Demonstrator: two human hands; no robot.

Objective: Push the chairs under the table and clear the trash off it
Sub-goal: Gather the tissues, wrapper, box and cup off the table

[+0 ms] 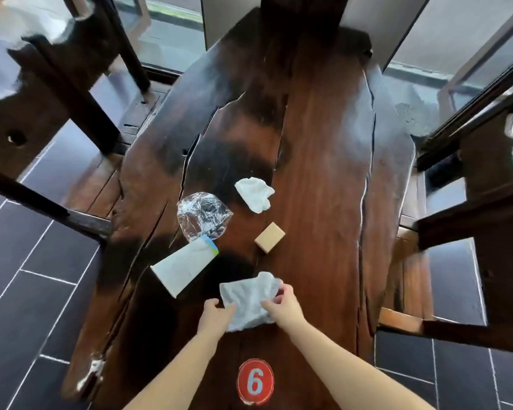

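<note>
**Materials and Surface Finish**

The long dark-brown wooden slab table (323,173) is polished to a gloss and cracked lengthwise. Between my left hand (215,316) and right hand (282,306) sits a soft, matt, creased white paper tissue (248,300). A second crumpled white tissue (255,193) looks equally matt. The clear crinkled plastic wrapper (203,216) is shiny and wrinkled. The flat white cardboard carton (182,266) appears smooth. The small tan block (269,236) is matt; material cannot be determined. The round red number sticker (255,381) shows worn edges. The dark wooden chairs (57,93) look semi-gloss. The black floor tiles (27,276) are glossy.

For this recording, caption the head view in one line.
Both hands gather a crumpled tissue from the wooden table amid remaining trash.
</note>
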